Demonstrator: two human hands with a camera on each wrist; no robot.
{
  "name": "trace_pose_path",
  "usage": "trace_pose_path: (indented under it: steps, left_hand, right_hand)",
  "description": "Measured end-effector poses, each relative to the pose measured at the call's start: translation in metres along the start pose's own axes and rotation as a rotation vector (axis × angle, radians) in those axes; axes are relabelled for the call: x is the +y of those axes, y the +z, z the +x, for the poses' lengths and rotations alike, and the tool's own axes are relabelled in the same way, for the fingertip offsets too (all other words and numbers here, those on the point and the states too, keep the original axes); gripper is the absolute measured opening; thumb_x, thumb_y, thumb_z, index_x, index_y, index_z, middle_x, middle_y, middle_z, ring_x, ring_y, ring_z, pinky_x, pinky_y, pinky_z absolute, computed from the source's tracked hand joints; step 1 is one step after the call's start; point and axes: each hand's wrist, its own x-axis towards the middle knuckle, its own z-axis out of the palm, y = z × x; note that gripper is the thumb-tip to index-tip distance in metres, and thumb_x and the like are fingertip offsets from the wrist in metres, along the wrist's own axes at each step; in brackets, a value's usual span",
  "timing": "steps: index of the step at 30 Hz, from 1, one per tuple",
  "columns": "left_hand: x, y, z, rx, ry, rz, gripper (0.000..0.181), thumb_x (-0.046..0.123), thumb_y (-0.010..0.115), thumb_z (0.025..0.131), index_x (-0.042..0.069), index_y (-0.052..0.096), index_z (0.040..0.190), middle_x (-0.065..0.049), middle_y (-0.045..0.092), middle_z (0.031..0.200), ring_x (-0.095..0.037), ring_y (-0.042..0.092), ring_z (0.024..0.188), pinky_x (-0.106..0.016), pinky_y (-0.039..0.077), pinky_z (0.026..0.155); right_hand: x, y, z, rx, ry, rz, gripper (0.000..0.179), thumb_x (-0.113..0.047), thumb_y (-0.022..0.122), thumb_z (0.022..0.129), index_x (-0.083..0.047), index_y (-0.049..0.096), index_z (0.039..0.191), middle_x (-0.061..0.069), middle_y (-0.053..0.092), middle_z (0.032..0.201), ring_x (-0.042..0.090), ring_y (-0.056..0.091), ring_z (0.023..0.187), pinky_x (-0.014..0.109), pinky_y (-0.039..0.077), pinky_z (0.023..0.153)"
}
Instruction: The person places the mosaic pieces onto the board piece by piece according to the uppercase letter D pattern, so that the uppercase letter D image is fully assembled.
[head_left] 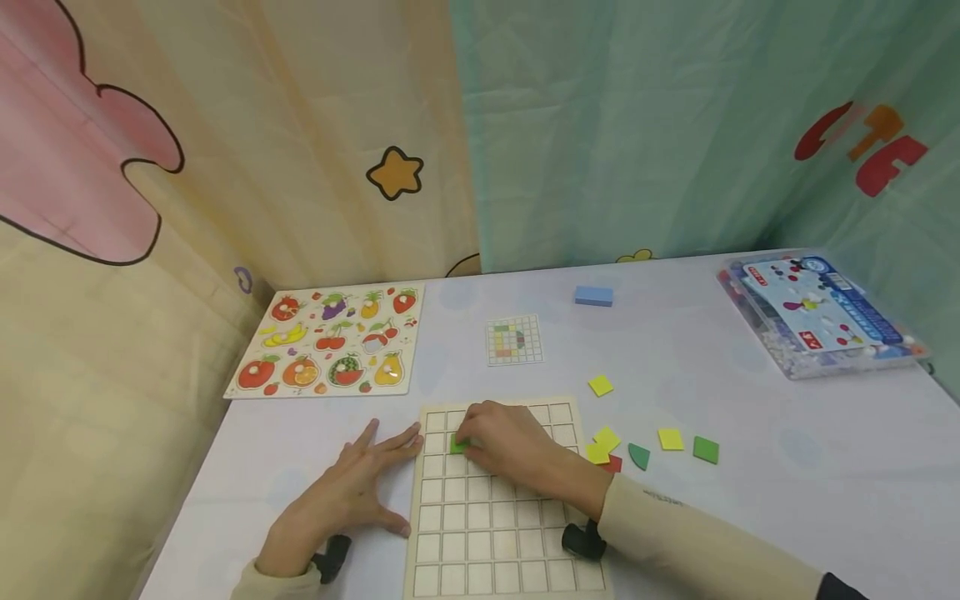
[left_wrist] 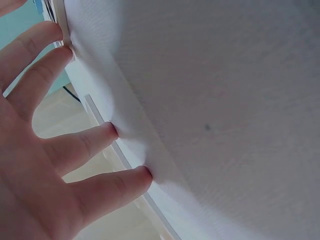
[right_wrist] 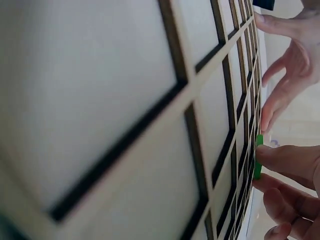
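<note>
A wooden grid board (head_left: 453, 546) with square cells lies in front of me. My right hand (head_left: 513, 442) is over its upper left part and pinches a green square tile (head_left: 457, 447) between thumb and fingers, right at the cells. In the right wrist view the green tile (right_wrist: 258, 157) stands out edge-on at the fingertips. My left hand (head_left: 348, 492) is spread beside the board's left edge, with fingertips at that edge and on the white tabletop. The left wrist view shows its straight fingers (left_wrist: 107, 192) touching the cloth surface.
Right of the board lie several yellow tiles (head_left: 670, 439), another green square (head_left: 706, 450), a green quarter-round piece (head_left: 639, 456) and a red piece (head_left: 614, 463). Behind are a pattern card (head_left: 514, 340), a blue block (head_left: 593, 296), a fruit puzzle (head_left: 322, 342) and a plastic case (head_left: 821, 312).
</note>
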Motion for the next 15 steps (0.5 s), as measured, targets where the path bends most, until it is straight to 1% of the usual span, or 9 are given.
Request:
trace_pose_path:
  steps: [4, 6, 11, 15]
  left_hand:
    - [-0.0002, 0.0, -0.0006, 0.006, 0.007, -0.002, 0.106, 0.04, 0.095, 0.045, 0.019, 0.055, 0.142, 0.01, 0.035, 0.156, -0.046, 0.006, 0.147, -0.074, 0.012, 0.108]
    - [-0.0002, 0.0002, -0.0008, 0.006, 0.009, -0.001, 0.106, 0.04, 0.095, 0.045, 0.019, 0.055, 0.142, 0.01, 0.035, 0.156, -0.046, 0.006, 0.147, -0.074, 0.012, 0.108]
    - [0.0001, 0.0008, -0.0006, 0.006, 0.006, 0.004, 0.107, 0.041, 0.095, 0.045, 0.019, 0.055, 0.142, 0.01, 0.035, 0.156, -0.046, 0.006, 0.147, -0.073, 0.013, 0.108]
    - [0.0001, 0.0009, -0.0001, 0.008, 0.003, 0.012, 0.107, 0.04, 0.095, 0.044, 0.019, 0.055, 0.141, 0.01, 0.035, 0.156, -0.046, 0.006, 0.147, -0.074, 0.013, 0.108]
  right_hand:
    - [-0.0029, 0.0009, 0.0031, -0.001, 0.03, -0.005, 0.015, -0.018, 0.077, 0.086, -0.02, 0.079, 0.101, -0.009, 0.068, 0.098, 0.007, 0.063, 0.092, 0.022, 0.054, 0.067]
    - [-0.0045, 0.0011, 0.0043, -0.008, 0.033, -0.017, 0.016, -0.018, 0.076, 0.086, -0.02, 0.079, 0.101, -0.008, 0.068, 0.1, 0.008, 0.063, 0.093, 0.022, 0.054, 0.067]
    - [-0.0062, 0.0006, 0.0056, -0.025, -0.008, -0.064, 0.016, -0.015, 0.075, 0.087, -0.019, 0.079, 0.102, -0.005, 0.068, 0.102, 0.009, 0.064, 0.093, 0.023, 0.055, 0.068]
    - [-0.0053, -0.0002, 0.005, -0.051, -0.017, -0.052, 0.019, -0.012, 0.073, 0.088, -0.017, 0.078, 0.106, -0.003, 0.067, 0.105, 0.01, 0.065, 0.094, 0.023, 0.055, 0.07]
